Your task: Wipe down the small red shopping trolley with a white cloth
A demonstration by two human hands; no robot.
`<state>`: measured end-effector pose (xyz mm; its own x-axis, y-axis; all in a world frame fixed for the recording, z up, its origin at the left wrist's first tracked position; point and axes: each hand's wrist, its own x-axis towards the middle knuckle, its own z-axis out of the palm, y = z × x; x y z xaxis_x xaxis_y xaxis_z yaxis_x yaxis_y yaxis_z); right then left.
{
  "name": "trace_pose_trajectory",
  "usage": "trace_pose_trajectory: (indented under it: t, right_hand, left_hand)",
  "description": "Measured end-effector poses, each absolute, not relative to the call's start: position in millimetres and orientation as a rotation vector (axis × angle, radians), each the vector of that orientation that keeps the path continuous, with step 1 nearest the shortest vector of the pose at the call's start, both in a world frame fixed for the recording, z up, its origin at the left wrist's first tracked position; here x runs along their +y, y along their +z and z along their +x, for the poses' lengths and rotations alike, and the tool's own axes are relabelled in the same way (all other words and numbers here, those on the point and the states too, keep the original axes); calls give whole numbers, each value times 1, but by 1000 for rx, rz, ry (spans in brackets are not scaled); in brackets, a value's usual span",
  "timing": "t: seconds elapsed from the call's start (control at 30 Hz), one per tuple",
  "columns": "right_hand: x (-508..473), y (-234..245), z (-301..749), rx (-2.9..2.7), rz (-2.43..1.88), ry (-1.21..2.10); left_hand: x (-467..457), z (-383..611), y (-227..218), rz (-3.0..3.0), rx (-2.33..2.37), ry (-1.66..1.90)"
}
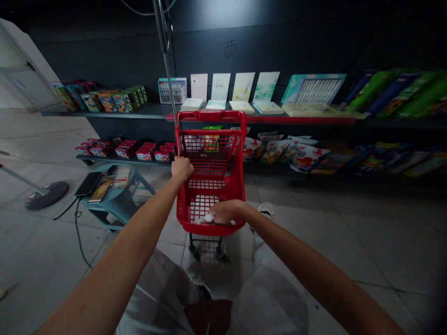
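Observation:
A small red shopping cart (240,163) with mesh sides stands straight in front of me on dark casters. With its fingers closed, my left hand (182,168) grips the cart's left side rim. Over the near end of the basket, my right hand (225,212) reaches down with bent fingers around a small white item (209,217). What kind of item it is, I cannot make out. More white bits show low in the basket beside the fingers, partly hidden by the red near rim.
Behind the cart, a dark shelf (153,110) carries boxes, open white books and pen sets, with snack bags (307,156) and red packs (127,149) below. At left stand a blue-grey stool (120,204) with devices and a cable, and a round pole base (47,194).

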<state>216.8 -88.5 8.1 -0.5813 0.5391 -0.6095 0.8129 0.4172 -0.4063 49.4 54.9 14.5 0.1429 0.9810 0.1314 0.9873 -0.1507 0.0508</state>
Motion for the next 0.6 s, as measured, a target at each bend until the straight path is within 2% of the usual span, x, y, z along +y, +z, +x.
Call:
trace_pose_trajectory:
  t: [0.1,0.2,0.37,0.6]
  right_hand:
    - [-91,13,197,2383,1219,-1240]
    - [-105,8,184,2577,1213,-1368]
    - [-139,5,204,2700,1247,-1168]
    - [-157,32,258,2643,1307,-810]
  left_hand:
    - [53,47,15,-2335,-1993,-205]
    - [53,44,15,-2326,-1998,-197]
    - [58,41,14,-2338,-2008,-213]
    - [61,36,13,-2384,-1931,-284]
